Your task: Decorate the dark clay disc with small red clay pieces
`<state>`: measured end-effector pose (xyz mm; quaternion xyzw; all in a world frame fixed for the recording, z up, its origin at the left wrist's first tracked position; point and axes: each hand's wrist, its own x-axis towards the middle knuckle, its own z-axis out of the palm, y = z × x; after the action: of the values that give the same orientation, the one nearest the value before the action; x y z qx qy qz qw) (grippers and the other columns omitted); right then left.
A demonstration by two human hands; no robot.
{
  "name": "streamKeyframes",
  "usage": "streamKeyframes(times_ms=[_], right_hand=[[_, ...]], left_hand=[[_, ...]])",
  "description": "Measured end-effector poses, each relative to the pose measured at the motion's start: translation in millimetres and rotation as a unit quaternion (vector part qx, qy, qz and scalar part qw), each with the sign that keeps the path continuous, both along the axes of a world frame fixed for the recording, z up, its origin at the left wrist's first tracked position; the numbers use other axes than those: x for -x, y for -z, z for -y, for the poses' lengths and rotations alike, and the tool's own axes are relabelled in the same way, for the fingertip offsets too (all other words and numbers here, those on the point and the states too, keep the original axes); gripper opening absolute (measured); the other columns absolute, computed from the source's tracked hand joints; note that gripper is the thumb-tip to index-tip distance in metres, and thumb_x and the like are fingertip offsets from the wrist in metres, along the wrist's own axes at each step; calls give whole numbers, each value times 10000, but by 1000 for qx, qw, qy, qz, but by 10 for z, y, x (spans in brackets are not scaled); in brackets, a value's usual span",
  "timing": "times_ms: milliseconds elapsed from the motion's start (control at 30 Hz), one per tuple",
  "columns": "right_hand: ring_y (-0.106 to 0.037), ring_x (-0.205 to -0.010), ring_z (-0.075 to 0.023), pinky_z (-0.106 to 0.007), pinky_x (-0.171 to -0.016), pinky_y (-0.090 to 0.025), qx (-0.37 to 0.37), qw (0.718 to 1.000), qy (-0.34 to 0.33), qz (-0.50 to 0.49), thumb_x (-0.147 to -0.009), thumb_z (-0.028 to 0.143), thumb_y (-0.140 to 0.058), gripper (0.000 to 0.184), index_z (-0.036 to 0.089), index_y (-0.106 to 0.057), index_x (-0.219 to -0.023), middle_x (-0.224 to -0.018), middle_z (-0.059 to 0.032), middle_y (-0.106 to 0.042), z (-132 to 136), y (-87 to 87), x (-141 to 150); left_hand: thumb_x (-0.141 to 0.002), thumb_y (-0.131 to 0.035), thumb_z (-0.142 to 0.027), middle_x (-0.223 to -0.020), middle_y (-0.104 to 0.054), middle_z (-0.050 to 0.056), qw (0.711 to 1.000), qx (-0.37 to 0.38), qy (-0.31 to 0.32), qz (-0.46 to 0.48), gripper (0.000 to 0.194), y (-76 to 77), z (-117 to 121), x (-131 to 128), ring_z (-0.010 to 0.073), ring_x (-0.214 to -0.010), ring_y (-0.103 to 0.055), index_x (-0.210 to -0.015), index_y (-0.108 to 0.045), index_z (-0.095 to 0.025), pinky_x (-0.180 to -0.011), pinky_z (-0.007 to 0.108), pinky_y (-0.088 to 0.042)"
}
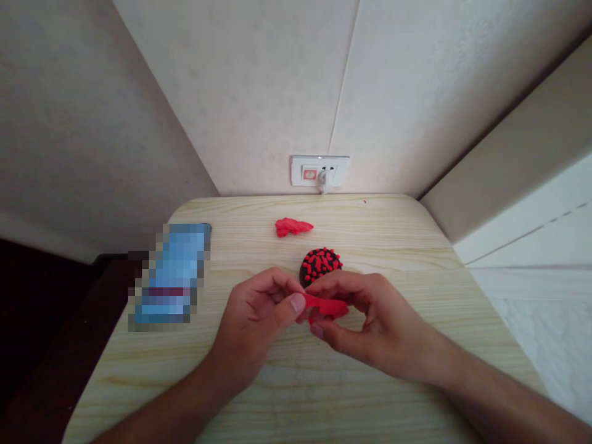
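A soft red strip of modelling clay is held between my two hands, just above the table. My left hand pinches its left end between thumb and forefinger. The fingers and thumb of my right hand close around its right side. Right behind the hands sits a round black piece dotted with small red bits; its near edge is hidden by my fingers. Farther back lies a loose lump of red clay, tapering to the right.
A light wood-grain table with rounded far corners stands against the wall. On its left lies a phone-like object, blurred into blocks. A socket plate with a plug in it is on the wall. A pale furniture panel borders the right.
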<state>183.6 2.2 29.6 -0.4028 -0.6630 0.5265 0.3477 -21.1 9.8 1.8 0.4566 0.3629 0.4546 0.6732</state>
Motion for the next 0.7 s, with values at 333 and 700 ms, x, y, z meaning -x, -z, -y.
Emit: streamKeyframes(times_ms=[333,700], right_hand=[[-681,-814,-141,-238,-741,-500,-22,994,-12,110,-891,162,-706,129,205,-741,-1008,-910,14,-761,1,-172,-57],[-614,-673,-132,-262,-638,-492,147,989,0,7,-829,225,-795,161,154,-684,-921,-769,5,-680,213,-17,-365]], left_hand=[[-903,-784,-269,-705,-708,-20,999,-33,15,-24,97,-64,-4,5,105,-665,-625,-857,-747,-192,-654,192,-489],[-868,-780,-293,-647,-675,-16,996,-6,-8,-93,142,-171,32,-148,107,-612,-593,-832,-733,-164,-615,203,-460]])
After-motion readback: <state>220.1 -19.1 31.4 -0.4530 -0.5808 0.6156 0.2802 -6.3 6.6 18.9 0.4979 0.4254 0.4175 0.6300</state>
